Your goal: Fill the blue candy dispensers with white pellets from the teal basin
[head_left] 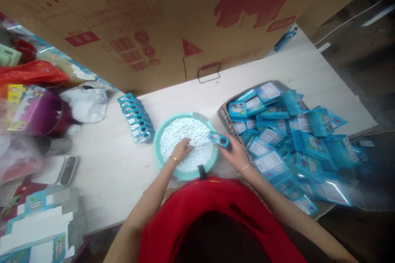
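My left hand (182, 150) reaches into a mint-green plastic basin (157, 148) filled with small white pellets (173, 131). Its fingers are curled together at the pellets' surface, and whatever lies between them is hidden. Over the basin's right rim, my right hand (236, 154) grips a small blue box (219, 139) with a dark round spot at one end. To the left of the basin stands a row of similar blue boxes (137, 119), lined up side by side. Several more blue packets, some with white printed panels, are heaped in an open carton (225, 117) to the right.
A large brown cardboard box (166, 61) rises along the back of the white table (108, 172). Flattened blue-and-white cartons (40, 226), a white device (55, 169) and plastic bags (88, 102) lie on the left. One blue box (284, 41) sits at the back right.
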`<state>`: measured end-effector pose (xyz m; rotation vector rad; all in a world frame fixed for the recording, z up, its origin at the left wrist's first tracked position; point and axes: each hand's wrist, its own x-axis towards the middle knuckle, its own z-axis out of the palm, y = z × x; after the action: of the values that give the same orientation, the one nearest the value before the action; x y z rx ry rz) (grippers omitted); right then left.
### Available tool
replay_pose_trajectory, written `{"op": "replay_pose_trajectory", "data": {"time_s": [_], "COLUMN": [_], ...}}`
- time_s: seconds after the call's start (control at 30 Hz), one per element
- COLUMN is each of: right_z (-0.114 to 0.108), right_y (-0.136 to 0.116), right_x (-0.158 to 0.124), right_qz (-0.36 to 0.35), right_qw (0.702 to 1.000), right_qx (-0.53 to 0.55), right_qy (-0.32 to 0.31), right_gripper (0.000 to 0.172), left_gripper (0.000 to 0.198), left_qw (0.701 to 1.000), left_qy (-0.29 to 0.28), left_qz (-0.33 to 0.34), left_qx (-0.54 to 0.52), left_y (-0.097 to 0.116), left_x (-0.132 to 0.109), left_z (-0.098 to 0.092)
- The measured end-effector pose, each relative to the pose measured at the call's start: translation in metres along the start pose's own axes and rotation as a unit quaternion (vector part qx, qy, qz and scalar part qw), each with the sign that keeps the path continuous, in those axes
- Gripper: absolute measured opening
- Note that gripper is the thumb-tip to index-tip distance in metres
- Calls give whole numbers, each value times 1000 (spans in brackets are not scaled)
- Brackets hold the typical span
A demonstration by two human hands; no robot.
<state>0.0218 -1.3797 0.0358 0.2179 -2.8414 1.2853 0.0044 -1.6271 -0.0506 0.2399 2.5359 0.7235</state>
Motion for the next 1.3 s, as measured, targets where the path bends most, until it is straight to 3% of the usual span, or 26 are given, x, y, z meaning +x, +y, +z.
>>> {"op": "replay_pose_trajectory", "data": {"time_s": [0.1,0.2,0.3,0.37,0.5,0.67,0.73,0.8,0.87,0.93,1.0,1.07,1.13,1.2,1.3], "right_z": [2,12,27,36,44,46,46,45,41,34,25,17,11,7,5], "right_y": [0,-1,-5,-10,-22,-25,-22,-17,-12,-8,-4,-3,-2,-1,1], "right_x": [0,2,6,9,13,12,11,10,9,8,8,8,7,7,6], "right_qz": [-7,-33,-65,-88,-130,-145,-140,-126,-108,-90,-74,-63,-53,-45,-30], "right_qw": [1000,999,995,991,984,981,982,985,989,992,995,997,998,999,999], "right_qx": [-7,-26,-46,-55,-69,-73,-69,-63,-51,-34,-19,-14,-15,-17,-16], "right_qy": [-7,-29,-66,-86,-97,-105,-106,-101,-92,-78,-60,-39,-19,-2,11], "right_gripper": [38,37,40,43,45,45,46,46,44,41,38,36,35,37,39], "left_gripper": [27,24,22,20,17,23,21,19,16,15,13,12,16,21,22], "left_qw": [997,992,990,989,967,935,932,937,951,968,980,987,992,995,999], "left_qy": [36,58,29,-8,-65,-61,-54,-32,-6,-8,-49,-76,-73,-59,-45], "left_qz": [51,104,136,139,101,94,105,101,68,14,-38,-60,-57,-46,-24], "left_qx": [-47,-53,-8,55,223,337,344,334,303,252,187,125,89,59,13], "left_y": [-5,6,32,52,93,136,140,129,100,60,21,-4,-11,-5,8], "left_x": [-29,-58,-74,-77,-76,-83,-86,-87,-82,-72,-59,-44,-30,-17,-8], "left_z": [-39,-88,-128,-145,-159,-164,-168,-170,-165,-146,-113,-73,-34,-5,11]}}
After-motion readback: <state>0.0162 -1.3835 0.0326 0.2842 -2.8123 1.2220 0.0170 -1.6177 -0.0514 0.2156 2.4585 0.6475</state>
